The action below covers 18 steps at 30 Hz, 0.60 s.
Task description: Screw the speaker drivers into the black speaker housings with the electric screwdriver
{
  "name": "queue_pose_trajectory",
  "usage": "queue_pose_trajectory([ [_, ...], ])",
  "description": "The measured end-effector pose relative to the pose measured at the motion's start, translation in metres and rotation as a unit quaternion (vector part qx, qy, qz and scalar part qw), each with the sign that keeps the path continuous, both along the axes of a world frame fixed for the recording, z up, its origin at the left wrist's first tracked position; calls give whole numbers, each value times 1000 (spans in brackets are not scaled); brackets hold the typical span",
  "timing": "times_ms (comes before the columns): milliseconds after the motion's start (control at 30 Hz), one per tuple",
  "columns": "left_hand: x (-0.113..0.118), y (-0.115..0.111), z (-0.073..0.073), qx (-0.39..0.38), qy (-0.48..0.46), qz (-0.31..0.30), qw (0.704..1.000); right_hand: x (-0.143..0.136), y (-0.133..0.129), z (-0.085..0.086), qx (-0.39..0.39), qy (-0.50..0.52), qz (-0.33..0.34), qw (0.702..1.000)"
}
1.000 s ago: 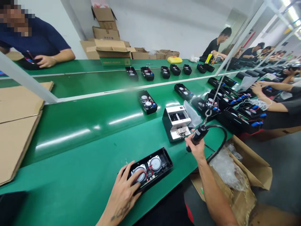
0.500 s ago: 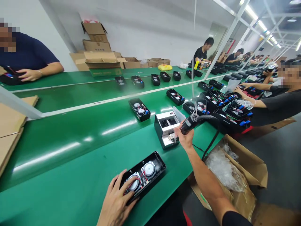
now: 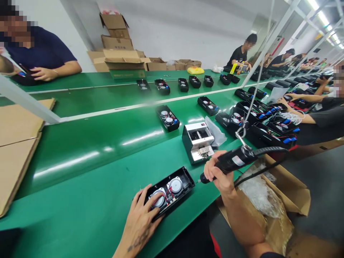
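Note:
My right hand is wrapped round a black electric screwdriver that hangs from a cord by a metal hook. Its bit points left, close to the right end of a black speaker housing; I cannot tell whether they touch. Two round speakers with red wires, one of them this speaker, sit inside the open housing. My left hand grips the housing's left end, thumb at the near side and fingers over the rim and left speaker. Behind the housing stands a screw feeder with a silver top.
A black housing with speakers lies on the green bench. Many more crowd the right, near a co-worker's arm. A cardboard box with plastic stands below the bench edge. Flat cardboard lies left; another person sits across.
My right hand has brought the screwdriver down from beside the screw feeder, its bit now pointing at the housing's right end. My left hand stays on the housing. The view has shifted slightly.

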<state>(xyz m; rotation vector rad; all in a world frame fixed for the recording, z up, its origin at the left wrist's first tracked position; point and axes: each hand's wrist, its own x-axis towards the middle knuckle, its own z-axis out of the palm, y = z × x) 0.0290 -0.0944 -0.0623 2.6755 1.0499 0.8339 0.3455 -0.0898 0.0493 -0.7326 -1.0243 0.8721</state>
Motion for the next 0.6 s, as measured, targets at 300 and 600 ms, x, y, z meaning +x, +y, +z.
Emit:
queue_pose_trajectory([
  [300, 0, -3, 4, -2, 11, -1, 1000, -42, -8, -16, 28, 18, 25, 999],
  [600, -1, -5, 1, -8, 14, -1, 1000, -60, -10, -28, 37, 6, 64, 997],
])
